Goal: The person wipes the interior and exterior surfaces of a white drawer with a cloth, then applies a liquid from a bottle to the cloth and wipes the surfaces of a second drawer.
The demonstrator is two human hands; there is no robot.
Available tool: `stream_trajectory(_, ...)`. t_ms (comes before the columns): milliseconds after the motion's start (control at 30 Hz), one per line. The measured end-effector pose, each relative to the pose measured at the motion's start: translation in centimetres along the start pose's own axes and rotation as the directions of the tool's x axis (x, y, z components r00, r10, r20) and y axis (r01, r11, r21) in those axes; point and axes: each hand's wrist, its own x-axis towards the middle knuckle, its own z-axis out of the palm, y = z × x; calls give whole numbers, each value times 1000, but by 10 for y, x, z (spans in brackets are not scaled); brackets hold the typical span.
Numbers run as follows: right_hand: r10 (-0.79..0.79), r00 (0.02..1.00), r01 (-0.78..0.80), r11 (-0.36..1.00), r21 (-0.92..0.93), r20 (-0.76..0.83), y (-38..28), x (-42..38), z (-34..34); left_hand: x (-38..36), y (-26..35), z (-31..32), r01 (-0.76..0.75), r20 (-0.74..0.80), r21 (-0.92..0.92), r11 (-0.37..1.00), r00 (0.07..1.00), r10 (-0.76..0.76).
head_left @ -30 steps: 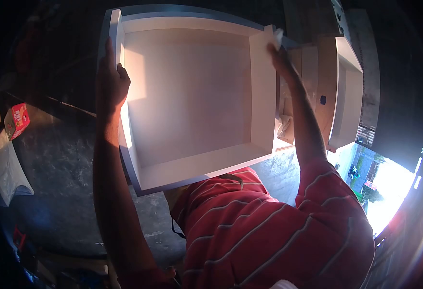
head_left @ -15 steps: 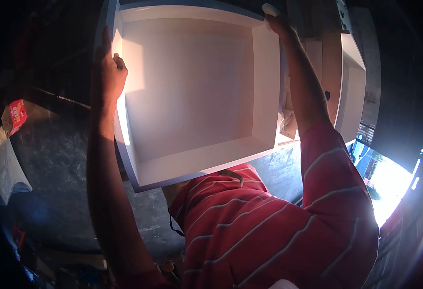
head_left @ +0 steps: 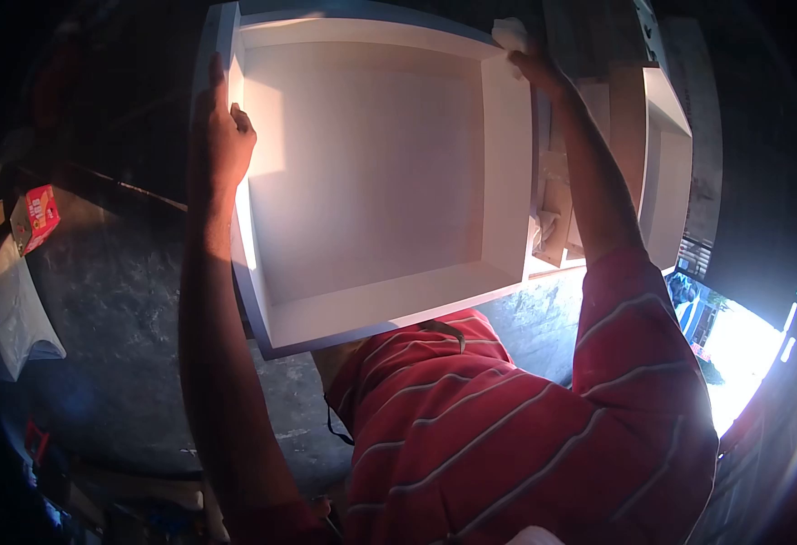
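A shallow white drawer box (head_left: 371, 173) with its open side toward me is in front of my body. My left hand (head_left: 224, 141) grips its left wall, the thumb over the inner edge and the fingers on the outer side. At the top right corner, my right hand (head_left: 536, 69) is closed on a white wad (head_left: 509, 34) that looks like a cloth or tissue. The wad is against the drawer box's rim. Part of the right hand's fingers is hidden behind the wad and the corner.
Another white open box (head_left: 666, 173) stands to the right, with wooden pieces (head_left: 554, 218) beside it. A red-and-green packet (head_left: 37, 218) lies at the left above a pale curved sheet (head_left: 21, 313). The grey floor (head_left: 117, 363) shows below, and bright daylight enters at the lower right.
The drawer box and my left hand have shifted slightly right in view. My right hand and the white wad have moved a little down and right at the corner.
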Motion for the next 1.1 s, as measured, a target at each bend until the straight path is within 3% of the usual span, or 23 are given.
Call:
stream_trajectory(100,74,949,-68,997,29,-306,-16,-2,9,-1,3,-4,62,54,-1,998,997,-62)
stream_trajectory(167,-312,621,140,947,-291,-719,-81,-13,-3,0,-1,-2,20,26,1,1000,999,-20)
stream_trajectory(200,-279,585,180,960,-214,-761,-107,-15,9,1,0,-3,13,41,-15,1000,999,-12)
stream_trajectory(233,-343,606,93,927,-364,-718,-87,5,43,1,0,-5,4,60,-35,999,998,-2)
stream_trajectory(267,-62,812,-5,994,-113,-581,-123,0,59,1,-1,-4,-8,70,-16,1000,998,9)
stream_trajectory(300,-222,855,37,928,-371,-469,-127,11,92,2,-4,-2,-51,49,-37,998,997,52)
stream_trajectory(333,-175,793,-36,943,-332,-583,-151,12,103,3,-5,-3,-92,31,-56,994,995,94)
stream_trajectory(367,-105,861,18,984,-176,-498,-180,13,95,4,-4,-5,-102,41,-37,994,994,103)
stream_trajectory(400,-226,770,152,973,-172,-597,-209,16,98,5,0,-8,-80,53,-58,995,995,83)
stream_trajectory(433,-198,765,315,945,88,-612,-236,16,102,5,3,-9,-60,66,-79,995,996,65)
stream_trajectory(500,-194,871,165,981,-104,-450,-288,33,128,6,6,-9,-69,76,-64,996,994,74)
stream_trajectory(633,-385,737,439,898,-40,-555,-371,50,153,3,1,-9,-21,91,14,1000,996,20)
stream_trajectory(700,-264,667,541,814,210,-697,-379,51,147,-2,-1,-10,-64,113,70,995,992,56)
stream_trajectory(733,-237,731,611,646,457,-640,-378,41,154,-4,0,-9,-1,140,79,997,990,-10)
stream_trajectory(767,-133,597,764,396,510,-791,-390,18,178,0,-3,-12,54,171,104,993,983,-72)
stream_trajectory(800,-128,700,710,232,665,-702,-389,-3,180,-4,-23,-3,7,111,92,996,994,-17)
stream_trajectory(833,-146,717,681,360,638,-682,-382,-24,190,0,-20,-6,-2,119,101,995,993,-10)
stream_trajectory(867,-144,985,134,331,934,-90,-374,-50,178,1,-11,-10,69,158,46,997,985,-75)
stream_trajectory(900,-137,987,130,321,938,-90,-367,-54,165,1,-7,-13,144,200,-6,990,970,-140)
stream_trajectory(967,-99,981,-72,608,791,165,-360,-53,147,2,-9,-12,73,165,57,996,983,-82)
stream_trajectory(1000,144,936,205,522,828,-322,-368,-40,180,4,-1,-16,148,206,23,989,967,-149)
stream_trajectory(1033,154,937,196,513,836,-314,-379,-31,174,2,2,-20,227,256,-2,974,942,-219)
stream_trajectory(1100,511,799,286,144,947,-319,-391,-9,160,0,-4,-16,160,225,34,986,960,-164)
